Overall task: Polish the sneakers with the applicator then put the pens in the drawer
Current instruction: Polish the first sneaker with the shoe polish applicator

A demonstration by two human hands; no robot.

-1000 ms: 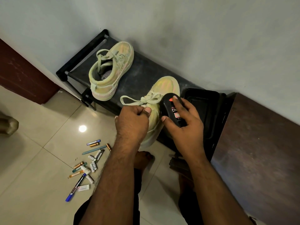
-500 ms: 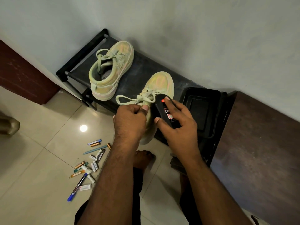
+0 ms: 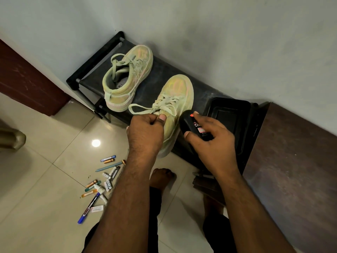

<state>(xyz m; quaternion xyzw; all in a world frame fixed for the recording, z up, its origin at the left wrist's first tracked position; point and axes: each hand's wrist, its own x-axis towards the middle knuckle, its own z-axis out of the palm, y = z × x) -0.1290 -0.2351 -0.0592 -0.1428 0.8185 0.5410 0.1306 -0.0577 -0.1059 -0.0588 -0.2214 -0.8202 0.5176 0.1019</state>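
Two pale green sneakers stand on a low black shoe rack (image 3: 160, 73). The far sneaker (image 3: 127, 77) sits untouched at the left. My left hand (image 3: 145, 132) grips the collar of the near sneaker (image 3: 176, 94) by the laces. My right hand (image 3: 211, 141) holds a black polish applicator (image 3: 191, 125) with a red label against that sneaker's right side. Several pens and markers (image 3: 102, 181) lie scattered on the tiled floor at the lower left.
A black plastic tray (image 3: 228, 114) sits on the rack to the right of the near sneaker. A dark brown cabinet top (image 3: 295, 161) lies at the right, a brown door (image 3: 23, 77) at the left. My bare feet stand below the rack.
The near sneaker has turned a little to the left under my left hand. My right hand slid the applicator back along the shoe's side, from near the toe toward the heel.
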